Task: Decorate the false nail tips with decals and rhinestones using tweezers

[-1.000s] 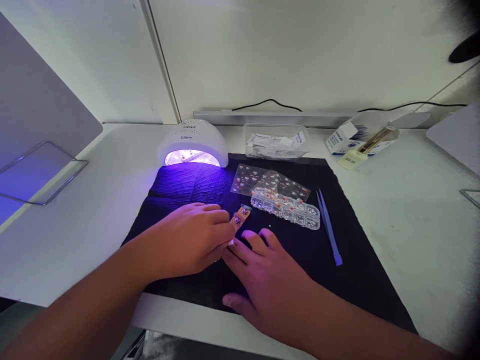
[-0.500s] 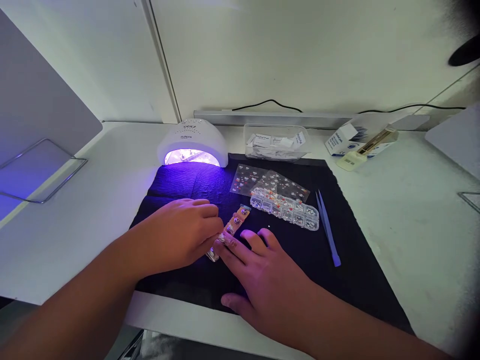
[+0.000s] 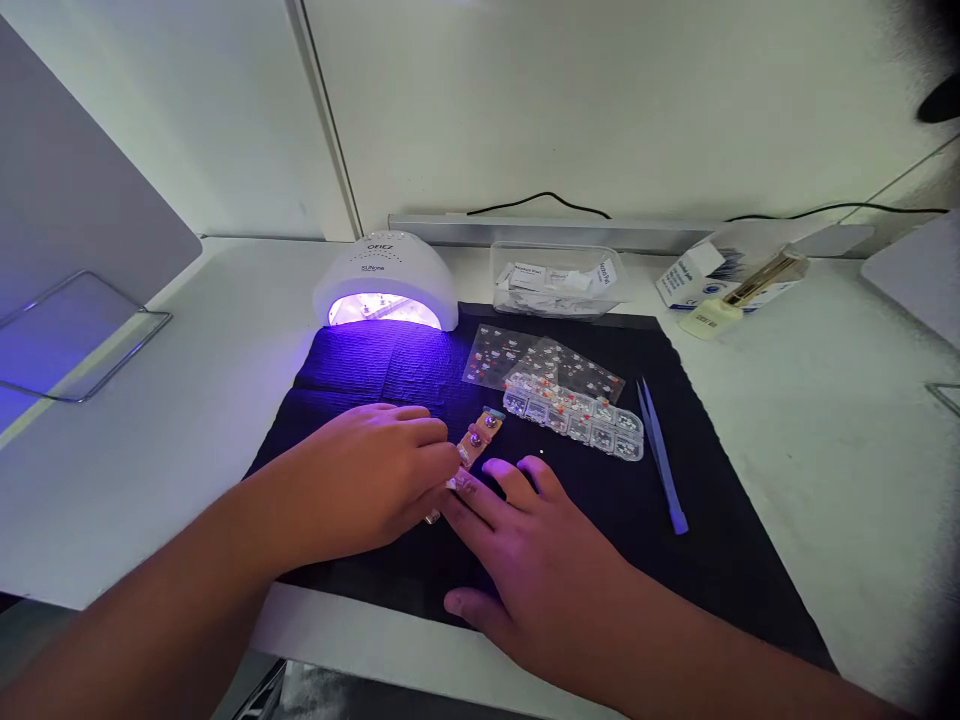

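A narrow strip (image 3: 480, 438) with round silver studs lies slantwise on the black mat, its lower part largely covered by my hands. My left hand (image 3: 390, 470) is closed over that part, thumb and fingers pinched together; what they grip is hidden. A small whitish bit shows at its fingertips, too small to name. Opposite, my right hand (image 3: 532, 540) lies palm down, index and middle fingers stretched out so their tips meet the strip and my left fingertips. Its thumb stays apart on the mat. Blue tweezers (image 3: 661, 455) lie to the right, untouched.
A lit white nail lamp (image 3: 386, 270) stands at the mat's (image 3: 600, 560) back left. Patterned sticker sheets (image 3: 499, 355) overlap a clear compartment case (image 3: 577, 420). Behind are a clear tub (image 3: 555, 300) of alcohol pads, a small box (image 3: 690, 275) and a cream bottle (image 3: 709, 320).
My left hand has shifted slightly right along the strip, its fingertips covering more of the lower part. My right hand stays nearly in place. The whole view has moved a little.
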{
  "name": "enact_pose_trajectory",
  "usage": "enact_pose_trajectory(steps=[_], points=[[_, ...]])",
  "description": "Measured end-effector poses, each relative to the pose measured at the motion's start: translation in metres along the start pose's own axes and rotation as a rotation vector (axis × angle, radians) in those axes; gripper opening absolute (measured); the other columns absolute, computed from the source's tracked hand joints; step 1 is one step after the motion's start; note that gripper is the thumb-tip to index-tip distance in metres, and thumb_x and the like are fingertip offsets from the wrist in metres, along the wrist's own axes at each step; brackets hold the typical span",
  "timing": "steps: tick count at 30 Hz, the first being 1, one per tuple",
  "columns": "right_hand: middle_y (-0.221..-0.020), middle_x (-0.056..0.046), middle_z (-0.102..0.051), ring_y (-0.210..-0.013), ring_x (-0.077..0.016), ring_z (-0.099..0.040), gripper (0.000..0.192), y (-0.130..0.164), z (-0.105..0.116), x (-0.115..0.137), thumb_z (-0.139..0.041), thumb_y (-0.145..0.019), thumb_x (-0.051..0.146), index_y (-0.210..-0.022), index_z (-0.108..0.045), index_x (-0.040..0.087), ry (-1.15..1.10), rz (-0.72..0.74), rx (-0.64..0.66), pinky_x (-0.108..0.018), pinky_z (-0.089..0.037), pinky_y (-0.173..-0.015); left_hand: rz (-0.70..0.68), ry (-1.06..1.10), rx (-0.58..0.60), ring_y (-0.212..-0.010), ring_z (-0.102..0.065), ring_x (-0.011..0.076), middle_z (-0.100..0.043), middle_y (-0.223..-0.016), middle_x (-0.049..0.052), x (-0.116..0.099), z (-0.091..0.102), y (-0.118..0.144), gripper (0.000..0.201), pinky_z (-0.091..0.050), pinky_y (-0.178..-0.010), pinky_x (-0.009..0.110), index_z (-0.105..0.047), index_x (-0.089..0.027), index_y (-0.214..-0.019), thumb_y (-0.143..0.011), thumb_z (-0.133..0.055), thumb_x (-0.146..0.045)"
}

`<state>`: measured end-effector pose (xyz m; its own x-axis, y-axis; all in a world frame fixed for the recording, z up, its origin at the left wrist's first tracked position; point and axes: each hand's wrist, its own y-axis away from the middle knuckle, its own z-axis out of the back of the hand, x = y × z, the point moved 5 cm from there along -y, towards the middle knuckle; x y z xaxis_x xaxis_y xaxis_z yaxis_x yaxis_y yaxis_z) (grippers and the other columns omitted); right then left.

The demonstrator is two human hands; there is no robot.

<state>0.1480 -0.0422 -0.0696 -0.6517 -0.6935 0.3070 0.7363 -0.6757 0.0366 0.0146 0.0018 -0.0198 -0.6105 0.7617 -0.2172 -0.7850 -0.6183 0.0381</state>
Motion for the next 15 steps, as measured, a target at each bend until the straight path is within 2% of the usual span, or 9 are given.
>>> enact_pose_trajectory(steps=[5, 10, 15], points=[[-0.156, -0.011, -0.050, -0.130, -0.0417, -0.050, 0.072, 0.001, -0.003, -0.001, -0.047, -0.097, 0.057, -0.157, -0.035, 0.018, 0.014, 0.021, -0.021, -0.067, -0.033, -0.106, 0.082, 0.035, 0.035, -0.070, -0.053, 0.0172, -0.059, -0.078, 0.000, 0.008, 0.003, 0.001, 0.021, -0.036, -0.066, 0.034, -0.059, -0.020, -0.078, -0.098, -0.053, -0.025], [-0.161, -0.009, -0.042, -0.130, -0.0418, -0.049, 0.073, 0.004, -0.002, -0.002, -0.050, -0.096, 0.058, -0.156, -0.036, 0.020, 0.037, 0.032, -0.036, -0.066, -0.033, -0.105, 0.086, 0.037, -0.001, -0.068, -0.050, 0.0160, -0.056, -0.075, -0.001, 0.011, 0.011, 0.004, 0.022, -0.033, -0.063, 0.032, -0.056, -0.019, -0.075, -0.097, -0.053, -0.023], [-0.160, -0.006, -0.044, -0.127, -0.0403, -0.052, 0.071, 0.011, 0.006, -0.003, -0.050, -0.096, 0.058, -0.155, -0.038, 0.020, 0.102, 0.066, -0.094, -0.063, -0.033, -0.103, 0.091, 0.077, -0.025, -0.068, -0.049, 0.0144, -0.056, -0.075, -0.002, 0.011, 0.019, 0.012, 0.020, -0.033, -0.063, 0.031, -0.056, -0.020, -0.077, -0.096, -0.053, -0.022]])
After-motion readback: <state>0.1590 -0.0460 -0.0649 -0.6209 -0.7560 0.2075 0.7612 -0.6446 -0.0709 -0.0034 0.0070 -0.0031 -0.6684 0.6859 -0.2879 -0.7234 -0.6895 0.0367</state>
